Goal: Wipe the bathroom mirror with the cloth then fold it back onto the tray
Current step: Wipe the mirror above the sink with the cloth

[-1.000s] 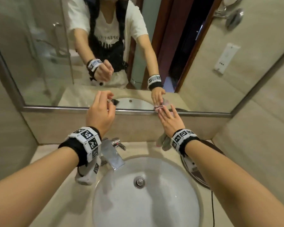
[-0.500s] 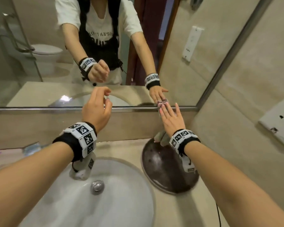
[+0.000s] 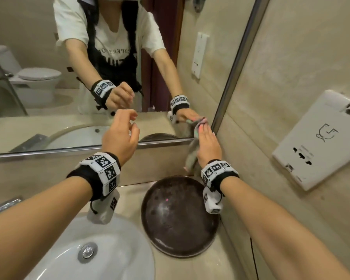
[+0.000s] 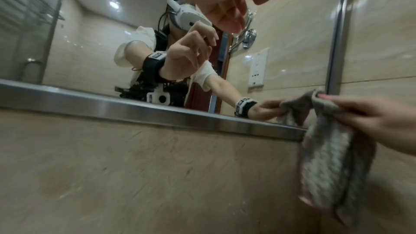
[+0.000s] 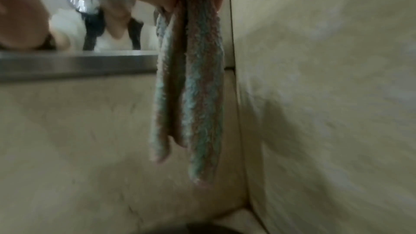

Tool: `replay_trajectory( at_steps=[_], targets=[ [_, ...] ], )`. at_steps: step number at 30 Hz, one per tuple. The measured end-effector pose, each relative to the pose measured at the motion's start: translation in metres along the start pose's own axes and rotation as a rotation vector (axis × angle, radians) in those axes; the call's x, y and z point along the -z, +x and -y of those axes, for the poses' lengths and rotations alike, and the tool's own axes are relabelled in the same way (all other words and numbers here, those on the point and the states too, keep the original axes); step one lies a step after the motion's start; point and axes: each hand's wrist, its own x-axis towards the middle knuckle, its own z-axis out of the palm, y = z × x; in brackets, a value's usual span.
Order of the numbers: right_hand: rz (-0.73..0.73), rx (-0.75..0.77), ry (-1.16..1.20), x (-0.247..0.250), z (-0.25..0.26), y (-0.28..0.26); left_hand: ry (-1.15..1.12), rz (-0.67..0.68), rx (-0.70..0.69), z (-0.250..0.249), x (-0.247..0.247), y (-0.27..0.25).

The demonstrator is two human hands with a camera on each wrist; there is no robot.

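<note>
One cloth (image 3: pixel 192 152), one tray (image 3: pixel 180 217), one mirror (image 3: pixel 49 98).

A beige stone counter (image 3: pixel 129 201) carries a round dark tray (image 3: pixel 176 237) beside the white sink (image 3: pixel 113 257).

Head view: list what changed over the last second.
The right hand slid the cloth rightward along the mirror's bottom edge into its lower right corner. The left hand stayed raised, loosely curled, holding nothing. The tray stayed on the counter.
</note>
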Motion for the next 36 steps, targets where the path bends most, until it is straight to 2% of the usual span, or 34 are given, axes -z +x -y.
replay_trajectory(
  at_steps=[5,11,16,20,24,29,36],
  targets=[
    [-0.256,-0.149,0.170,0.053,0.022,0.034,-0.029,-0.015,-0.062,-0.012,-0.001,0.021],
    [-0.495,-0.121,0.082,0.133,0.053,0.084,-0.044,-0.079,-0.130,-0.020,0.021,0.047],
    [-0.547,-0.030,-0.039,0.221,0.076,0.112,-0.064,-0.155,-0.168,-0.025,0.049,0.073],
    [-0.574,-0.020,-0.047,0.300,0.102,0.133,-0.068,-0.205,-0.190,-0.038,0.071,0.092],
    [-0.571,-0.041,-0.021,0.350,0.124,0.145,-0.078,-0.268,-0.231,-0.054,0.092,0.123],
    [-0.578,-0.087,0.007,0.352,0.143,0.142,-0.077,-0.334,-0.326,-0.078,0.116,0.161],
    [-0.517,0.038,-0.128,0.297,0.149,0.121,-0.112,-0.359,-0.385,-0.109,0.127,0.185]
  ],
)
